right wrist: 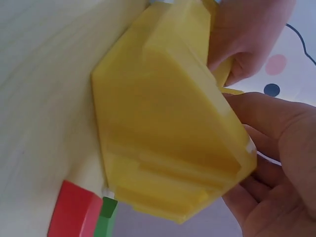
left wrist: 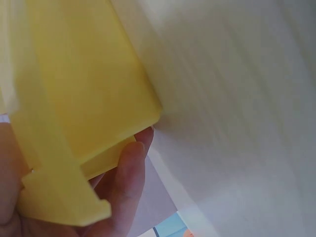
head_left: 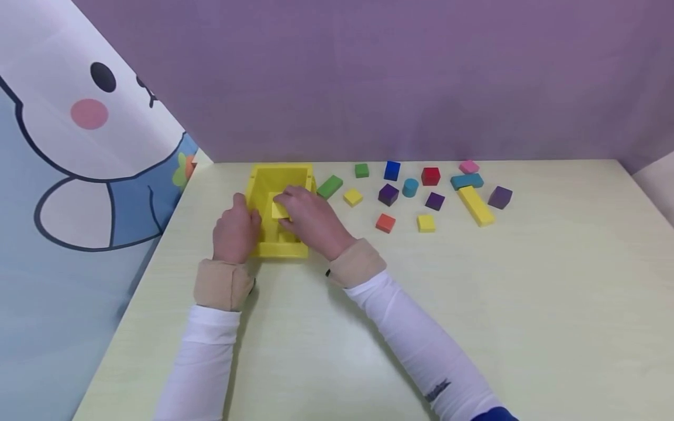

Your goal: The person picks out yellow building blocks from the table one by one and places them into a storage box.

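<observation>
A yellow plastic bin [head_left: 280, 250] stands at the left of the table, its open top facing up. My left hand [head_left: 234, 231] grips the bin's left wall; in the left wrist view its fingers [left wrist: 129, 180] curl around the bin's outer side. Over the bin's opening, my right hand [head_left: 313, 221] pinches a yellow block [head_left: 281, 211] between thumb and fingers. The right wrist view shows that hand [right wrist: 276, 148] reaching over the bin's rim, the block mostly hidden behind the bin wall [right wrist: 168, 118].
Right of the bin lie several loose blocks: a green block [head_left: 330, 187] beside its wall, a red cube [head_left: 430, 176], a blue cube [head_left: 392, 171], a teal cylinder [head_left: 410, 187] and a long yellow block [head_left: 476, 206]. A purple curtain [head_left: 400, 82] hangs behind the table.
</observation>
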The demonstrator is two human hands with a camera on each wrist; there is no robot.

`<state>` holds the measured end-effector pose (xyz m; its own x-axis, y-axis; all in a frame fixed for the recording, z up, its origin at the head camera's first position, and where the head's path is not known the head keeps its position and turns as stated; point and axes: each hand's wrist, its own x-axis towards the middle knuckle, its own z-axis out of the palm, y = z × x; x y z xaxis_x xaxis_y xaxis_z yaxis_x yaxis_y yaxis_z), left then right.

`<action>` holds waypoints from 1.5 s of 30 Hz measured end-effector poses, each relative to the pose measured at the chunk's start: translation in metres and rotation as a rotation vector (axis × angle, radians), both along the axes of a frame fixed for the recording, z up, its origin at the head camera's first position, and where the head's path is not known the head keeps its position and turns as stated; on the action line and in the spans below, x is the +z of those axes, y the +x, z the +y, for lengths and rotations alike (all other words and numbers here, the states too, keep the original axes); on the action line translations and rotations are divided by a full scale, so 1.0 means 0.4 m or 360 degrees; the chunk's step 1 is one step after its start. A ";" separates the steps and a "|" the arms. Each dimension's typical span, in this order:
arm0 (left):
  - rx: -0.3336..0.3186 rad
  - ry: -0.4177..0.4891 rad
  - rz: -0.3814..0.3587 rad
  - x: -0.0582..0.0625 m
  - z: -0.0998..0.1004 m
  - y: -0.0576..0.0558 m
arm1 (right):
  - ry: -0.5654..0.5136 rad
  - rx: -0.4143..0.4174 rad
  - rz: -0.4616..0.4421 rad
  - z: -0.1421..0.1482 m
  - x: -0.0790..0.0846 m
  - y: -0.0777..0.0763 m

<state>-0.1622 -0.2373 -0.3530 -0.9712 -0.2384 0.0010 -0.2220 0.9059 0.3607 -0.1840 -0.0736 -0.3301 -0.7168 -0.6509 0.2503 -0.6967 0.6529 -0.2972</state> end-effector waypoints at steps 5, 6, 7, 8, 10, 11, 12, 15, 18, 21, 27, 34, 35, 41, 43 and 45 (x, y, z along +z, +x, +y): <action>-0.0001 0.0004 0.0000 -0.002 0.000 0.002 | 0.0040 0.0040 0.0064 -0.011 -0.018 0.002; -0.0001 0.0006 -0.0004 -0.002 0.000 0.002 | 0.0048 0.0048 0.0079 -0.014 -0.022 0.002; -0.0002 0.0009 -0.0005 -0.002 0.000 0.002 | 0.0056 0.0054 0.0091 -0.016 -0.025 0.002; -0.0001 0.0012 -0.0007 -0.002 0.000 0.002 | 0.0063 0.0059 0.0106 -0.019 -0.029 0.002; -0.0005 0.0016 -0.0007 -0.001 0.000 0.002 | 0.0081 0.0061 0.0139 -0.023 -0.035 0.003; -0.0006 0.0017 -0.0007 -0.001 0.000 0.001 | 0.0098 0.0056 0.0154 -0.025 -0.038 0.004; -0.0006 0.0014 -0.0006 -0.002 -0.001 0.001 | 0.0113 0.0051 0.0168 -0.027 -0.041 0.004; -0.0006 0.0012 -0.0003 -0.004 -0.002 0.000 | 0.0155 0.0035 0.0187 -0.033 -0.048 0.006; -0.0003 0.0008 -0.0003 -0.003 0.000 0.000 | 0.0187 0.0024 0.0198 -0.037 -0.053 0.008; -0.0001 0.0006 0.0004 -0.001 0.000 0.001 | 0.0202 0.0011 0.0207 -0.042 -0.058 0.009; 0.0012 0.0008 -0.0027 0.001 0.001 0.000 | 0.0217 -0.0050 0.0273 -0.050 -0.065 0.009; 0.0028 0.0042 -0.0082 0.002 0.002 -0.005 | 0.0283 -0.0132 0.0341 -0.056 -0.069 0.010; 0.0031 0.0043 -0.0087 0.003 0.003 -0.005 | 0.0293 -0.0136 0.0342 -0.057 -0.070 0.009; 0.0047 0.0040 -0.0100 0.007 0.006 -0.004 | 0.0306 -0.0133 0.0348 -0.057 -0.071 0.007; 0.0046 0.0036 -0.0097 0.007 0.006 -0.004 | 0.0300 -0.0128 0.0344 -0.057 -0.072 0.007; 0.0046 0.0034 -0.0096 0.006 0.005 -0.004 | 0.0293 -0.0122 0.0341 -0.057 -0.073 0.007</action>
